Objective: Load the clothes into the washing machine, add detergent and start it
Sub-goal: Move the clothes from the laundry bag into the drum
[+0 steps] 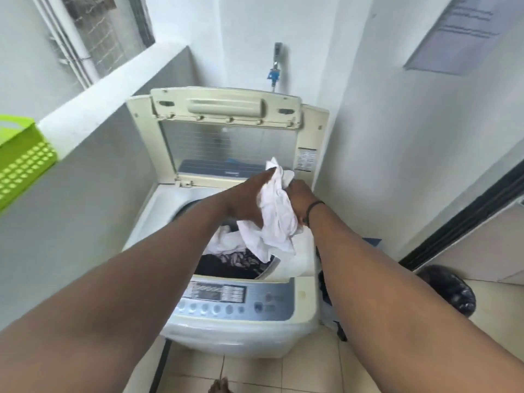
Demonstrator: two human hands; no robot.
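Note:
A cream top-loading washing machine (158, 219) stands in front of me with its lid (226, 109) folded up against the back wall. Its drum holds dark, patterned and white clothes (232, 258). Above the drum, my left hand (245, 198) and my right hand (300, 198) both grip a white garment (276, 219), which hangs down between them. The control panel (226, 300) with its buttons faces me at the front of the machine.
A lime-green perforated basket (19, 163) rests on the low wall (107, 89) to the left. A water tap (274, 72) is fixed on the wall behind the machine. A black bag (450, 290) and more clothes (331, 313) lie on the tiled floor at the right.

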